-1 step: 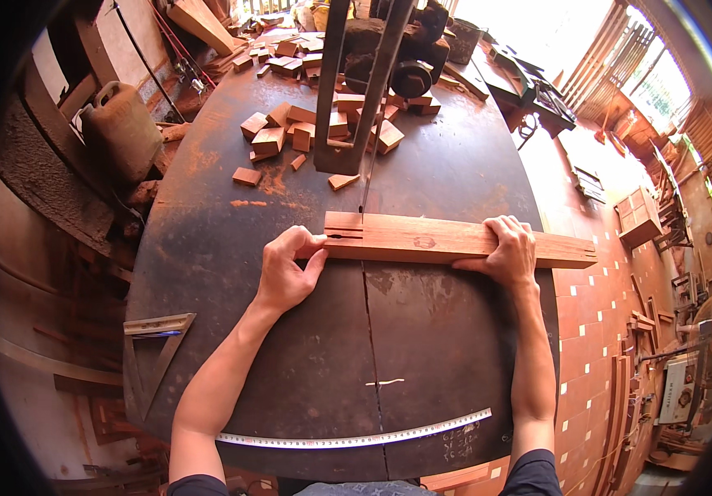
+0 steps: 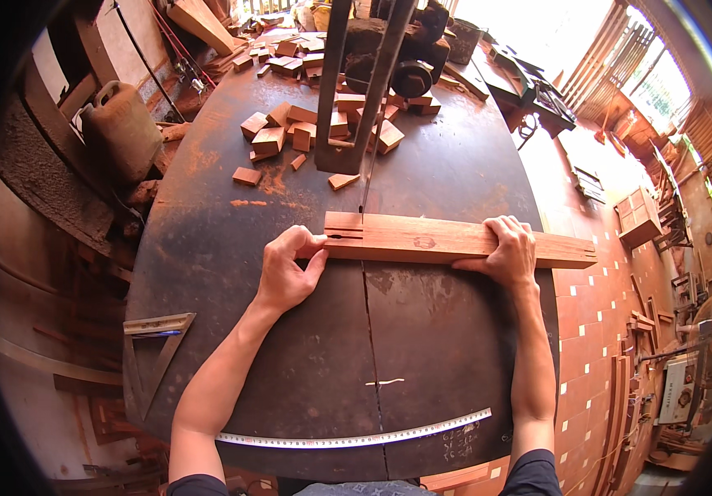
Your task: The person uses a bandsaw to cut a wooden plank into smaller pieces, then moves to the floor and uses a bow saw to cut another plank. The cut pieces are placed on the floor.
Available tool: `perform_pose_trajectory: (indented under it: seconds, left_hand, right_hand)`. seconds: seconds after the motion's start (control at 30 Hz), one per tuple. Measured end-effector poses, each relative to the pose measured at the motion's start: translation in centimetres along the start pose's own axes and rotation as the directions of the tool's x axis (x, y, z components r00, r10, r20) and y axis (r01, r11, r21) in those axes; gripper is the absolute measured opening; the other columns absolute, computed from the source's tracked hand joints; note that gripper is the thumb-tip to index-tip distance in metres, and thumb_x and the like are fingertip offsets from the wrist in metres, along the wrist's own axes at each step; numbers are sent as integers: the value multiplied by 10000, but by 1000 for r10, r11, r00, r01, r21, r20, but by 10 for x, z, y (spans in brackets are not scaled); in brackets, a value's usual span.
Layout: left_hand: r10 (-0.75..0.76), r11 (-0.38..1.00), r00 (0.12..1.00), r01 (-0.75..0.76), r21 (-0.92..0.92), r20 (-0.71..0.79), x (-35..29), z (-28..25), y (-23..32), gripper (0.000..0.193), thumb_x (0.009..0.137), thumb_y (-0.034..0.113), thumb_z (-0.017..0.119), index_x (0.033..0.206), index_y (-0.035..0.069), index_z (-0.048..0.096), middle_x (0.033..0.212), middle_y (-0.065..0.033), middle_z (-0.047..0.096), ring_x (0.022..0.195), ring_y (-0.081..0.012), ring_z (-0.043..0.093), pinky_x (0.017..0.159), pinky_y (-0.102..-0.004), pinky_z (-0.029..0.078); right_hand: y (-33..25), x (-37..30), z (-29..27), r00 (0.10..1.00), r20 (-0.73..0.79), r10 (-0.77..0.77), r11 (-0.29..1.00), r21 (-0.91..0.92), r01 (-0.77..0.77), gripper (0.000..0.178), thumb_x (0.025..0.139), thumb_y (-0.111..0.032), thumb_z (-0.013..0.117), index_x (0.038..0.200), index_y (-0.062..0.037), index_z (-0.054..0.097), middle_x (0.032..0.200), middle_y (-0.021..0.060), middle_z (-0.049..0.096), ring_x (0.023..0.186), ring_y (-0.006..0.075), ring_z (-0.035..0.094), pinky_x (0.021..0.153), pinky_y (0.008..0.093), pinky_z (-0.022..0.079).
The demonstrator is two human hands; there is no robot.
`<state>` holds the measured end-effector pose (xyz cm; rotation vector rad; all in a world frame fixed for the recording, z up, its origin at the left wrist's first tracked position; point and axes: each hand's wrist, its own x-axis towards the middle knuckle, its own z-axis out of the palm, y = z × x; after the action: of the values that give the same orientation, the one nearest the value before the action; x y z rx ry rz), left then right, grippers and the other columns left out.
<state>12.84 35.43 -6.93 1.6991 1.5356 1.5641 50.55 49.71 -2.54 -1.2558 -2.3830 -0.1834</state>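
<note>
A reddish wooden beam (image 2: 422,236) lies crosswise on the dark saw table (image 2: 298,372), with slots cut into its left end. Against its far edge, near that end, stands the thin bandsaw blade (image 2: 368,186), below the metal blade guide (image 2: 335,159). My left hand (image 2: 288,266) pinches the beam's left end between thumb and fingers. Farther right, my right hand (image 2: 508,252) wraps over the beam, fingers on the far side and thumb at the near side.
Several wood offcuts (image 2: 298,128) lie scattered beyond the blade. A triangular set square (image 2: 153,343) with a blue pen rests at the table's left edge. A white measuring strip (image 2: 356,438) curves along the near edge. A plastic jug (image 2: 122,128) stands at left.
</note>
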Motion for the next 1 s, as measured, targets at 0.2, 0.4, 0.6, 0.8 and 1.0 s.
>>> perform_pose_trajectory:
  seconds: [0.2,0.4,0.6,0.8,1.0]
  left_hand:
    - [4,1000,1000,-4,0,7,0,1,-1,172,887,-89,783,940,-31,630,917,-114,712,858,-181,778,763,-297,636]
    - [-43,998,999,43,56,-2,7,3,-1,171,904,-96,781,947,-31,629,948,-116,723,894,-176,778,771,-293,640]
    - [-60,998,998,61,23,-37,9,6,2,139,926,-97,764,959,-47,639,966,-118,730,893,-169,775,760,-291,645]
    - [-78,997,996,78,14,-51,10,8,2,121,939,-85,759,960,-52,645,943,-113,719,862,-152,763,738,-293,635]
    - [-86,995,994,89,38,-66,9,9,3,112,940,-83,761,976,-47,662,922,-113,715,805,-139,748,692,-296,610]
  right_hand:
    - [-1,-1,0,1000,13,16,1000,8,-16,906,497,-776,940,989,-37,758,959,91,740,991,279,702,962,429,502]
    - [4,7,4,1000,-28,-5,1000,0,5,891,484,-719,972,1003,-34,736,976,92,724,995,294,690,936,429,492]
    - [5,10,6,1000,-21,-2,1000,2,2,885,493,-718,973,1004,-36,736,979,90,726,996,288,691,938,429,491]
    - [6,12,6,1000,-15,3,1000,-2,-3,879,492,-710,980,1001,-36,737,980,88,728,987,287,692,940,427,492]
    - [7,14,8,999,-36,7,1000,-5,-7,896,492,-774,944,976,-43,758,966,91,747,982,274,709,943,426,510]
